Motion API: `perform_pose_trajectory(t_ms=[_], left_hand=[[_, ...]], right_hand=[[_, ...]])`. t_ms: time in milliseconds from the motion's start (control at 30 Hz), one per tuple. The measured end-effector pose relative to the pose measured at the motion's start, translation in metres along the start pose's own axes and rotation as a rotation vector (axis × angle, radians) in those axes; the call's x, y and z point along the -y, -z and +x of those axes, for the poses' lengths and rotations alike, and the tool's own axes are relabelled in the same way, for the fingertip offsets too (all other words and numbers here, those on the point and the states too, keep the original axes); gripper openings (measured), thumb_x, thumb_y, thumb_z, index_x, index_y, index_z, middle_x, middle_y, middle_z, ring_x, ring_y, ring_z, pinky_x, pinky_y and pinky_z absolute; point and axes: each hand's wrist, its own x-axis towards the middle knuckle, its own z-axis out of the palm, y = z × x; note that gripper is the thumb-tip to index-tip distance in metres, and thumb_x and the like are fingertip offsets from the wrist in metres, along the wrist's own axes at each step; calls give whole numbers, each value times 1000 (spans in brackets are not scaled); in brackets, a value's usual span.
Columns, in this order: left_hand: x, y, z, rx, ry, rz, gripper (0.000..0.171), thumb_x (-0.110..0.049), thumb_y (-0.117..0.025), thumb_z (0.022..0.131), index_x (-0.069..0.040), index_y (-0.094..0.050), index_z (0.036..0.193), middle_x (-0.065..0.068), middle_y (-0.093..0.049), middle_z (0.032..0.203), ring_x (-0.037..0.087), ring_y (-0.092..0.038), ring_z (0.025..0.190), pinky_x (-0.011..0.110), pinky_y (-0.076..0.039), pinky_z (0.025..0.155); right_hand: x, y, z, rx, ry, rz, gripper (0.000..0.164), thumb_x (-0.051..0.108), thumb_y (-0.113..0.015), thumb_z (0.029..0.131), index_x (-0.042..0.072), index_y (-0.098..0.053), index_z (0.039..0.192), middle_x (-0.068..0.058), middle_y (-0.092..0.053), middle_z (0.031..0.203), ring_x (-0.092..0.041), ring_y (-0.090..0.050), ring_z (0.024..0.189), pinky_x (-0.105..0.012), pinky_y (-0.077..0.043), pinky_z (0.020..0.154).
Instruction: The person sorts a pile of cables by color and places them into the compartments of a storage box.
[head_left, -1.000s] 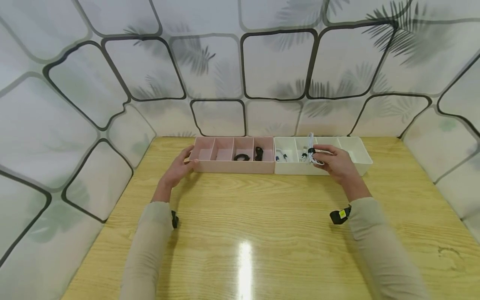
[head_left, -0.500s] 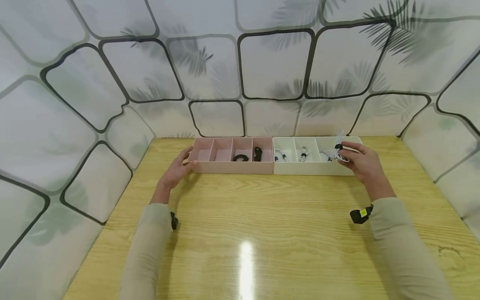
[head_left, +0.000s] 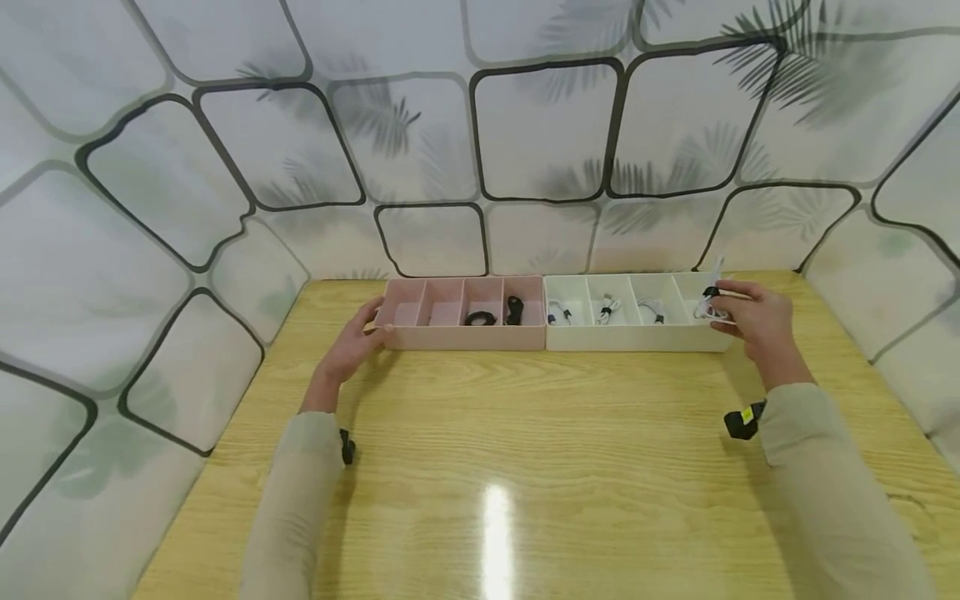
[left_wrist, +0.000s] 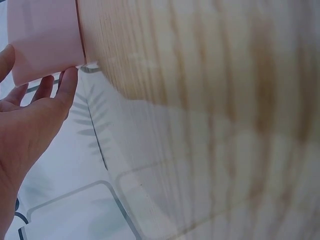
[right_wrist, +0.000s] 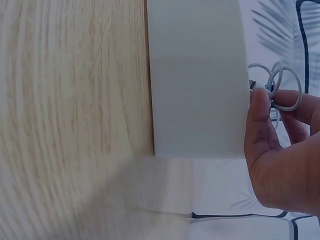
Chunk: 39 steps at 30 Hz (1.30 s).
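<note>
Between the thumb and fingers of my right hand is a bundled white cable with a black tie, held at the rightmost compartment of the white divided box. In the right wrist view the cable's loops show above the box rim, pinched by the fingertips. My left hand rests its fingers against the left end of the pink divided box. In the left wrist view, fairly straight fingertips touch that end wall.
Other bundled white cables lie in separate compartments of the white box. The pink box has a coiled black cable and another black item. Both boxes stand end to end on the wooden table, near the patterned backdrop.
My right hand has carried the white cable rightward along the white box to its last compartment. The left hand stays at the pink box's end.
</note>
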Motion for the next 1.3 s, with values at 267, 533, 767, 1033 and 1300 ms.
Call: perform_pose_trajectory(t_ms=[267,533,767,1033,1300], left_hand=[[17,3,6,-8,-5,-18,66,-8,-46,105,0,-9,159,33,-11,159,56,-25,140,66,-27,109],[33,4,11,-22,7,-9,67,-13,-47,106,-8,-9,160,28,-13,161,53,-29,140,63,-29,110],[30,4,13,-30,-9,3,67,-13,-48,106,-7,-10,160,29,-13,161,53,-29,139,63,-30,110],[32,5,14,-23,1,19,67,-16,-47,106,-7,-9,160,28,-11,161,53,-27,140,62,-30,110],[33,5,15,-33,16,31,66,-16,-48,106,-9,-11,160,27,-12,162,51,-27,141,61,-30,111]], right_hand=[[2,-1,12,-66,80,-306,20,4,-68,91,17,-76,104,21,-65,80,-1,-66,64,-22,-55,53],[2,3,11,-39,85,-498,33,10,-67,93,2,-66,124,25,-61,75,2,-64,64,-22,-56,57],[8,9,13,46,33,-373,33,5,-65,93,31,-74,76,15,-67,70,-3,-65,58,-21,-56,57],[9,16,12,77,-24,-206,38,3,-62,96,29,-75,72,8,-70,71,-6,-70,61,-22,-57,58],[8,23,8,54,-28,-105,36,3,-59,98,27,-75,76,8,-72,73,-8,-72,65,-24,-57,60]])
